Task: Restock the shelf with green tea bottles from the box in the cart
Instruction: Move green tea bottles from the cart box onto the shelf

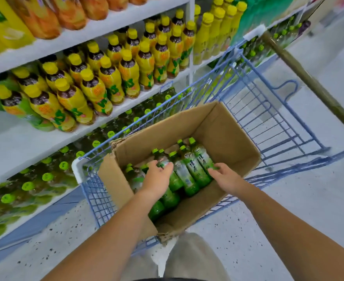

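An open cardboard box (pixel 224 128) sits in a blue wire cart (pixel 268 110). Several green tea bottles (pixel 191 171) with green caps lie inside it. My left hand (pixel 158 177) rests palm down on the bottles at the box's left side, its fingers curled over one bottle. My right hand (pixel 224 174) reaches in from the right, and its fingertips touch the lower end of the rightmost bottle (pixel 202 157). Neither bottle is lifted. The lowest shelf (pixel 51 175) at the left holds rows of green-capped green tea bottles.
Above that shelf stand rows of yellow-capped bottles (pixel 106 78), and orange bottles (pixel 51 15) on the top shelf. A wooden pole (pixel 309 82) slants across the cart's right side. Speckled grey floor lies around the cart.
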The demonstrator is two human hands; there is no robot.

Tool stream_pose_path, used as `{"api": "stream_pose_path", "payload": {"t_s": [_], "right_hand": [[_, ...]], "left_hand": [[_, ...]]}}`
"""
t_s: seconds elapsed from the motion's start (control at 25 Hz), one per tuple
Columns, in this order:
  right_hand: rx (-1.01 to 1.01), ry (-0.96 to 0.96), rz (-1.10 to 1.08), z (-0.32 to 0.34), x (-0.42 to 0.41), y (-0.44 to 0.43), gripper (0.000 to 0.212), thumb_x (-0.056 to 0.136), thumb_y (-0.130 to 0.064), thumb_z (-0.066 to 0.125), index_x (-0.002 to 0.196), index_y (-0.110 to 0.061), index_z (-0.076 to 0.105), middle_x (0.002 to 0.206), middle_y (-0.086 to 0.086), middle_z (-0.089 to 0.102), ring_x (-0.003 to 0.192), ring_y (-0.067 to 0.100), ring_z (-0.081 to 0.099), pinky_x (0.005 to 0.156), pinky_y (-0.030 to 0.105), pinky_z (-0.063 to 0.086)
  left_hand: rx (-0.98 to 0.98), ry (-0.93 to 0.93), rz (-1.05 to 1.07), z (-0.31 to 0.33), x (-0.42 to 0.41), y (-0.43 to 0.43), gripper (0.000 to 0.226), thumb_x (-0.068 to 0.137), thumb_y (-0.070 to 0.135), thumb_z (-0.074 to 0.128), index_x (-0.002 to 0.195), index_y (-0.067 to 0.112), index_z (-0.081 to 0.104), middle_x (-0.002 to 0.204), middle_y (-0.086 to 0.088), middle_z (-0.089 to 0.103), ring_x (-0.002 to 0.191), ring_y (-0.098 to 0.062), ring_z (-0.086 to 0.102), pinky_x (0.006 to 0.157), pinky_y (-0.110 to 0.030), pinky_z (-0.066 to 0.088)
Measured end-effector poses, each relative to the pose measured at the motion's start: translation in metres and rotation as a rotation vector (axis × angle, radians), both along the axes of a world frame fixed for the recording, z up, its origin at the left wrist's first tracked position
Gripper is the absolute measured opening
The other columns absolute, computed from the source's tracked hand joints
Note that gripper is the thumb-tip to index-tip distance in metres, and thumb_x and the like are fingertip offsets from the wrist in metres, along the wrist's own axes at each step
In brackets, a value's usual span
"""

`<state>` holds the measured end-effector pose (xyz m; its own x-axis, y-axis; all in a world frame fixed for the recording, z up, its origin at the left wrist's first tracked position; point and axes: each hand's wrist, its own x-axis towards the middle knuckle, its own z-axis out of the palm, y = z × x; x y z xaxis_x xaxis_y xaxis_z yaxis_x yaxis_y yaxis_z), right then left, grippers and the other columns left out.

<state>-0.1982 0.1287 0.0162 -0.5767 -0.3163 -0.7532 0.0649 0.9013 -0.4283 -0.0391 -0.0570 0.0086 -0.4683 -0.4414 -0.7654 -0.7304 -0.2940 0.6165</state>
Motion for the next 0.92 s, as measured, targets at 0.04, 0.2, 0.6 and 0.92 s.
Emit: {"api": "stream_pose_path", "payload": {"t_s": [0.04,0.2,0.6,0.92], "right_hand": [[0.024,-0.015,0.037,-0.013,-0.013,-0.004,0.076,0.095,-0.062,0.046,0.155,-0.019,0.028,0.149,0.005,0.046,0.130,0.022,0.047,0.097,0.032,0.035],[0.105,-0.049,0.171,-0.084,-0.058,-0.021,0.079,0.095,-0.062,0.046,0.156,-0.017,0.025,0.152,0.009,0.044,0.134,0.027,0.046,0.096,0.029,0.034],[0.294,-0.102,0.436,-0.205,-0.095,-0.050,0.078,0.099,-0.052,0.047,0.157,-0.009,0.019,0.151,0.013,0.043,0.121,0.028,0.053,0.095,0.038,0.045],[0.304,0.124,0.470,-0.219,-0.090,-0.061,0.030,0.080,-0.037,0.078,0.072,-0.020,0.054,0.070,-0.003,0.057,0.058,0.005,0.050,0.044,0.022,0.035]], "left_hand": [[0.000,-0.025,0.013,-0.012,-0.009,0.000,0.081,0.093,0.066,0.046,0.158,0.028,0.016,0.123,-0.010,0.062,0.087,-0.015,0.062,0.069,-0.032,0.041],[0.027,-0.154,0.046,-0.076,-0.040,0.009,0.079,0.098,0.054,0.049,0.159,0.023,0.011,0.139,-0.025,0.055,0.099,-0.038,0.067,0.068,-0.042,0.047],[-0.242,-0.372,0.048,-0.171,-0.090,0.019,0.045,0.095,0.024,0.065,0.129,0.005,0.043,0.104,-0.009,0.061,0.078,-0.024,0.061,0.050,-0.029,0.039],[-0.401,-0.543,-0.346,-0.183,-0.113,-0.001,0.024,0.088,-0.001,0.063,0.071,0.010,0.050,0.098,-0.012,0.064,0.078,-0.026,0.060,0.063,-0.031,0.048]]}}
